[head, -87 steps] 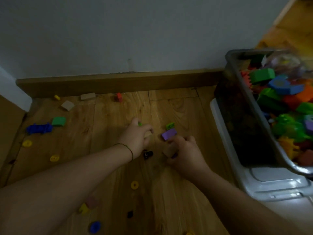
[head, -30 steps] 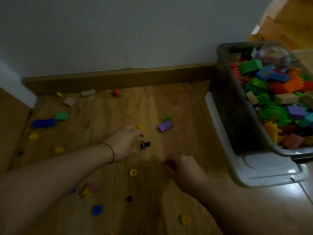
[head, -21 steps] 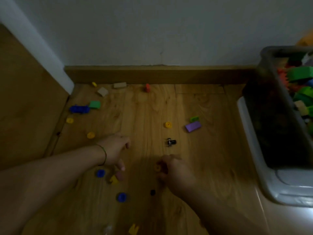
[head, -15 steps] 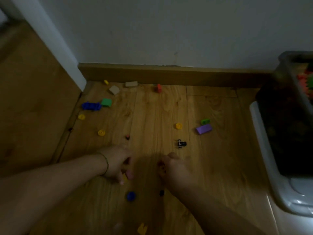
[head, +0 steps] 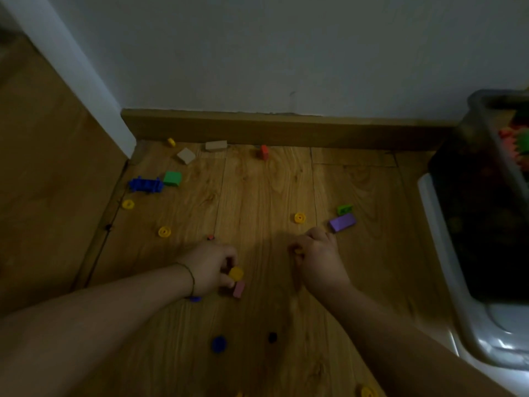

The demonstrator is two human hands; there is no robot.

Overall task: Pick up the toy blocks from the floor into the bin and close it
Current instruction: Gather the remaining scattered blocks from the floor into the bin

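Small toy blocks lie scattered over the wooden floor. My left hand (head: 210,265) is low over the floor with its fingers pinched on a yellow piece (head: 236,273); a pink block (head: 238,289) lies just under the fingertips. My right hand (head: 319,257) is curled into a fist with a yellow ring (head: 297,250) showing at its thumb side. A purple block (head: 342,222) and a small green one (head: 345,209) lie just beyond the right hand. The grey bin (head: 483,116), full of blocks, stands at the right edge on its lid (head: 438,233).
Along the baseboard (head: 286,128) lie two beige blocks (head: 216,145), a red one (head: 264,152), a green block (head: 172,178) and a blue piece (head: 146,184). Yellow rings (head: 164,231) dot the floor. A blue disc (head: 219,343) and a black bit (head: 272,336) lie near me.
My left hand has closed on a yellow piece beside the pink block. My right hand moved forward toward the purple block, over where the small black toy lay. The view swung left from the bin.
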